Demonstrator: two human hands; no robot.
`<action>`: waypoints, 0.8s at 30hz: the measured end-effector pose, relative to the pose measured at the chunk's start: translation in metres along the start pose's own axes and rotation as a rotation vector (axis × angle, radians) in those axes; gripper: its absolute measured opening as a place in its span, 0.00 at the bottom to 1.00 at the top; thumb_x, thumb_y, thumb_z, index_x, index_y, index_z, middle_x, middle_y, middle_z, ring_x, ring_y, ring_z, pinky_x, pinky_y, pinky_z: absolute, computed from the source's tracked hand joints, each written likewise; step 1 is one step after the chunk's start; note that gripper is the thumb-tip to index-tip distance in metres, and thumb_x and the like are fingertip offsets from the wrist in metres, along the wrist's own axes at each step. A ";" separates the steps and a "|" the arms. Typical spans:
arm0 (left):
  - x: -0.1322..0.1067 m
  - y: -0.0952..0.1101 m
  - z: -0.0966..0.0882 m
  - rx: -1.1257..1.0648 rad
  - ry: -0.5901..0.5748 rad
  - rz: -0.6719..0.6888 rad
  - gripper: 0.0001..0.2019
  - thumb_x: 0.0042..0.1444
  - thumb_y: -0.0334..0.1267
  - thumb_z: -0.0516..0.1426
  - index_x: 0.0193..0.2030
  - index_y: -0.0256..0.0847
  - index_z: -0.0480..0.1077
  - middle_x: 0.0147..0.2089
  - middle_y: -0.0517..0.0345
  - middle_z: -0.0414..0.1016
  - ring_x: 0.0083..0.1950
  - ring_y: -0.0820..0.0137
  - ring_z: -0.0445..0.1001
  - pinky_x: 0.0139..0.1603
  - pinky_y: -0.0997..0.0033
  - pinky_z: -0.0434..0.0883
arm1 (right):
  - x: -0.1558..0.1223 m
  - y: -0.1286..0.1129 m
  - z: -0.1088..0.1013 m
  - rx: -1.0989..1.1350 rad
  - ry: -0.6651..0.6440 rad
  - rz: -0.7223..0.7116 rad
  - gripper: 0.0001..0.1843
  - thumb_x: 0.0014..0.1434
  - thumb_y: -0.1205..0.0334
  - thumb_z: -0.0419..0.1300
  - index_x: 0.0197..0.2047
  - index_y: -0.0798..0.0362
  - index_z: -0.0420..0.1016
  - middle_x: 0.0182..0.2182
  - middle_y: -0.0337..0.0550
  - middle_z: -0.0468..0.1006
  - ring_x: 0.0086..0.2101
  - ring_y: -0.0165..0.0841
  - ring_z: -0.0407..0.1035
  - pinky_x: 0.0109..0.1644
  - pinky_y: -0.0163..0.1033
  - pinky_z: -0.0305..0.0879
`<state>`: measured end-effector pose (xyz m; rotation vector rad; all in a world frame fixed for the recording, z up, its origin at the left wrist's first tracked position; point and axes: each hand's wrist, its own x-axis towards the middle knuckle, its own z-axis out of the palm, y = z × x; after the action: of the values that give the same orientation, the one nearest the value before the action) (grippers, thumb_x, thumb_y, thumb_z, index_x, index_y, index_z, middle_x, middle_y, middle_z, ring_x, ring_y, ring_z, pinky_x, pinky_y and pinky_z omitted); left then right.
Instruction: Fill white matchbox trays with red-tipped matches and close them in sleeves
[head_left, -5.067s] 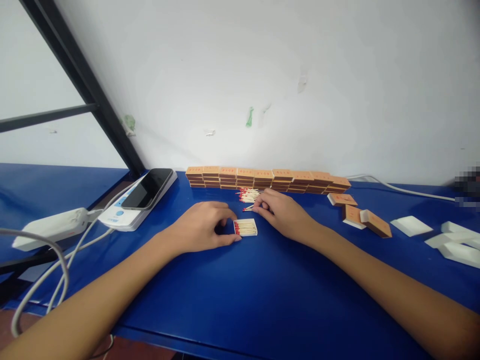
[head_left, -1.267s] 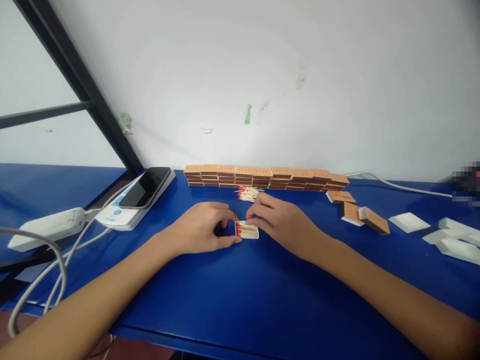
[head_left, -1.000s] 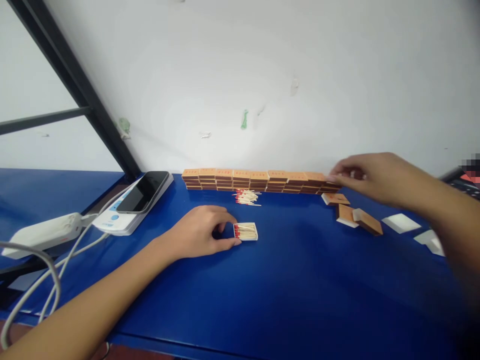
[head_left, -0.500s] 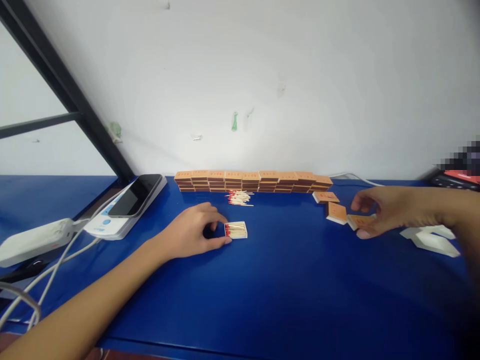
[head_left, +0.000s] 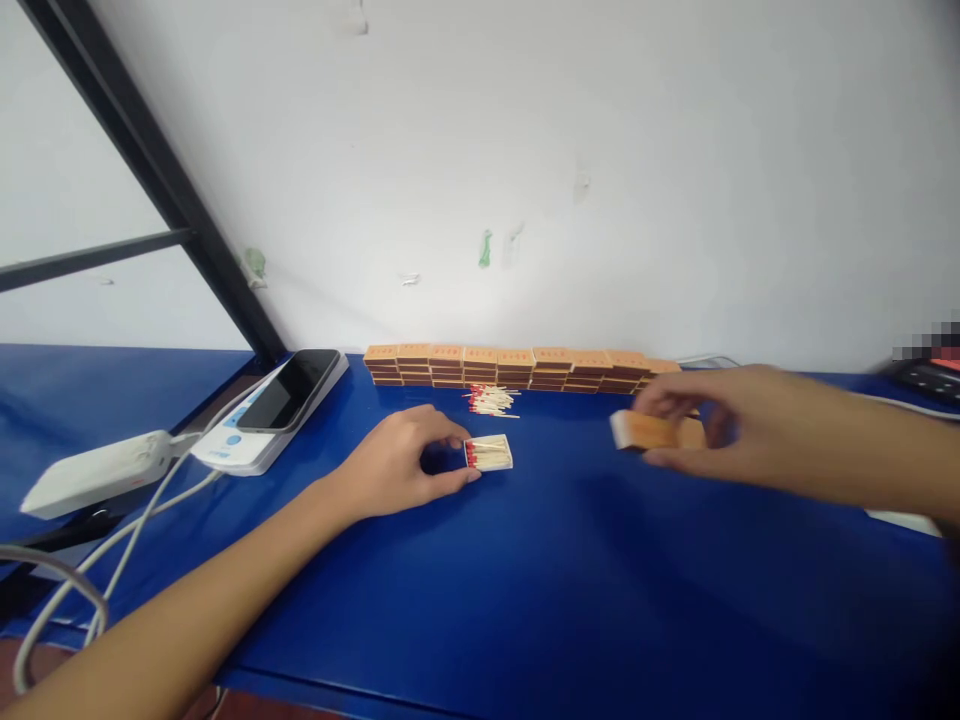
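My left hand (head_left: 401, 468) rests on the blue table (head_left: 525, 580), its thumb and fingers closed on the left end of a white open matchbox tray (head_left: 489, 453) filled with red-tipped matches. My right hand (head_left: 720, 425) hovers above the table to the right, pinching an orange matchbox sleeve (head_left: 651, 431) held sideways and blurred by motion. A small heap of loose matches (head_left: 493, 400) lies just behind the tray.
A long row of stacked orange matchboxes (head_left: 517, 366) lines the white wall. At the left, a phone (head_left: 289, 377) lies on a white device (head_left: 240, 440) with a power adapter (head_left: 97, 470) and cables. A white tray (head_left: 904, 521) peeks out under my right forearm.
My right hand left the tray, reached right to the loose matchbox parts, picked up an orange sleeve and is carrying it back leftward. My left hand kept hold of the tray.
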<state>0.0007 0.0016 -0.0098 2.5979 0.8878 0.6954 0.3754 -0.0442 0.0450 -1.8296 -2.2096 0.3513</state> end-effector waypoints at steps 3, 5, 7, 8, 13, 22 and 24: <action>0.000 0.002 0.003 -0.034 0.063 -0.025 0.15 0.60 0.46 0.68 0.50 0.42 0.79 0.42 0.57 0.82 0.42 0.68 0.79 0.41 0.68 0.75 | 0.003 -0.053 0.030 0.048 -0.085 -0.238 0.10 0.60 0.53 0.67 0.45 0.42 0.81 0.40 0.39 0.84 0.35 0.37 0.78 0.38 0.40 0.70; -0.001 0.004 0.004 -0.044 0.070 -0.030 0.15 0.59 0.46 0.69 0.49 0.42 0.80 0.41 0.58 0.82 0.41 0.69 0.79 0.41 0.69 0.75 | 0.007 -0.069 0.048 0.068 -0.034 -0.310 0.10 0.60 0.55 0.68 0.46 0.44 0.81 0.41 0.40 0.84 0.37 0.38 0.78 0.40 0.41 0.70; -0.001 0.006 0.005 -0.052 0.065 -0.025 0.15 0.59 0.45 0.69 0.49 0.42 0.80 0.40 0.58 0.82 0.40 0.69 0.79 0.39 0.69 0.75 | 0.011 -0.072 0.061 0.079 0.023 -0.334 0.11 0.61 0.55 0.68 0.47 0.45 0.81 0.42 0.41 0.84 0.37 0.38 0.78 0.41 0.42 0.70; -0.001 0.006 0.005 -0.058 0.060 -0.021 0.15 0.59 0.45 0.69 0.49 0.42 0.80 0.40 0.58 0.82 0.40 0.69 0.79 0.39 0.69 0.75 | 0.012 -0.070 0.065 0.084 0.044 -0.337 0.11 0.61 0.55 0.68 0.47 0.45 0.81 0.42 0.41 0.84 0.38 0.38 0.78 0.42 0.42 0.70; -0.002 0.004 0.003 -0.094 0.039 -0.012 0.15 0.59 0.45 0.70 0.50 0.43 0.81 0.41 0.58 0.82 0.38 0.71 0.78 0.38 0.71 0.74 | 0.017 -0.063 0.070 0.133 0.077 -0.349 0.11 0.62 0.55 0.69 0.48 0.46 0.81 0.40 0.40 0.84 0.36 0.36 0.77 0.41 0.42 0.71; 0.000 0.007 0.000 -0.206 0.001 -0.050 0.17 0.58 0.47 0.71 0.51 0.45 0.82 0.41 0.58 0.83 0.37 0.71 0.77 0.37 0.72 0.72 | 0.017 -0.073 0.077 0.375 0.056 -0.360 0.13 0.62 0.51 0.70 0.48 0.45 0.81 0.42 0.42 0.83 0.35 0.36 0.76 0.38 0.42 0.74; 0.000 0.011 0.001 -0.234 -0.001 -0.034 0.18 0.57 0.48 0.72 0.51 0.46 0.82 0.41 0.58 0.83 0.37 0.71 0.77 0.37 0.72 0.72 | 0.015 -0.080 0.081 0.440 0.035 -0.376 0.14 0.62 0.50 0.70 0.48 0.44 0.81 0.44 0.42 0.83 0.38 0.38 0.78 0.42 0.44 0.76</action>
<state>0.0065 -0.0067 -0.0061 2.3712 0.7971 0.7407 0.2711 -0.0463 -0.0033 -1.1622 -2.1720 0.6565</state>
